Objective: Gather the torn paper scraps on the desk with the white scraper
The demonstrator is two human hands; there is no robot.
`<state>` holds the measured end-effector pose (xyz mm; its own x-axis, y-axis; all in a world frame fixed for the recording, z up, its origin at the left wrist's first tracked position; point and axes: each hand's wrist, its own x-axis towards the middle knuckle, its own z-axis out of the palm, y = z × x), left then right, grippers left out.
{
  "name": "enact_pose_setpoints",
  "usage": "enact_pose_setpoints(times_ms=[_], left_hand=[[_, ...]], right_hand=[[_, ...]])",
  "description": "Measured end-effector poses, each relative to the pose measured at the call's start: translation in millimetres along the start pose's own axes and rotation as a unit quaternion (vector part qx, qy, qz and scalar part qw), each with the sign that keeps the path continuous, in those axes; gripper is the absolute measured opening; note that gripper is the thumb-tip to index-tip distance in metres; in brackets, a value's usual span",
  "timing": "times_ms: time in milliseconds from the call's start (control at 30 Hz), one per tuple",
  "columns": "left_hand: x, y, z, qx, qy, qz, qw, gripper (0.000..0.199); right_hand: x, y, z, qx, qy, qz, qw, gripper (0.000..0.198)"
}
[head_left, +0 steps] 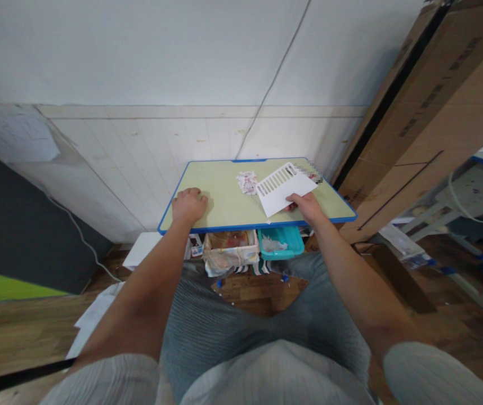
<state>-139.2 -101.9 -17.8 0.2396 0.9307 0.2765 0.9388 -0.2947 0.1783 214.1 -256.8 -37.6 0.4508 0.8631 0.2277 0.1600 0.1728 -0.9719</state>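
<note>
My right hand (304, 206) pinches the lower right edge of a white sheet with a row of slots (278, 198), thumb on top. The sheet is tilted above the right half of a small pale-green desk (224, 208) with a blue rim. Just left of the sheet lies a small pile of white and pink-red paper pieces (247, 182). Resting on the desk's left side, my left hand (189, 206) holds nothing, its fingers slightly bent and lying on the top. A blurred patch covers what is beyond the sheet's far right corner.
Below the desk's front edge are a lined basket (229, 254) and a turquoise tray (286, 249) with clear plastic in it. Tall cardboard boxes (427, 118) stand close on the right. A cable (273, 81) runs down the wall behind. A white box (142, 250) stands at left.
</note>
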Motion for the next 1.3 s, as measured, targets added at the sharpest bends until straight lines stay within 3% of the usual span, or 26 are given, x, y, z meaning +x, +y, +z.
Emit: enact_pose_setpoints(times_ms=[200, 633, 933, 1300], left_hand=[[-2.2, 2.4, -3.3, 0.011, -0.008, -0.002, 1.0, 0.058], [-2.1, 2.4, -3.3, 0.002, -0.005, -0.005, 1.0, 0.056], [-0.3, 0.9, -1.6, 0.003, -0.004, -0.004, 1.0, 0.056], [-0.8, 1.8, -2.4, 0.008, -0.001, 0.002, 1.0, 0.055]], right_hand=[[-4.6, -4.4, -1.4, 0.002, -0.041, -0.005, 0.999, 0.022], [-1.3, -0.4, -2.0, -0.001, -0.027, 0.004, 1.0, 0.023], [5.8, 6.3, 1.5, 0.016, 0.067, 0.001, 0.998, 0.025], [9.3, 12.3, -0.9, -0.022, 0.056, 0.004, 0.998, 0.015]])
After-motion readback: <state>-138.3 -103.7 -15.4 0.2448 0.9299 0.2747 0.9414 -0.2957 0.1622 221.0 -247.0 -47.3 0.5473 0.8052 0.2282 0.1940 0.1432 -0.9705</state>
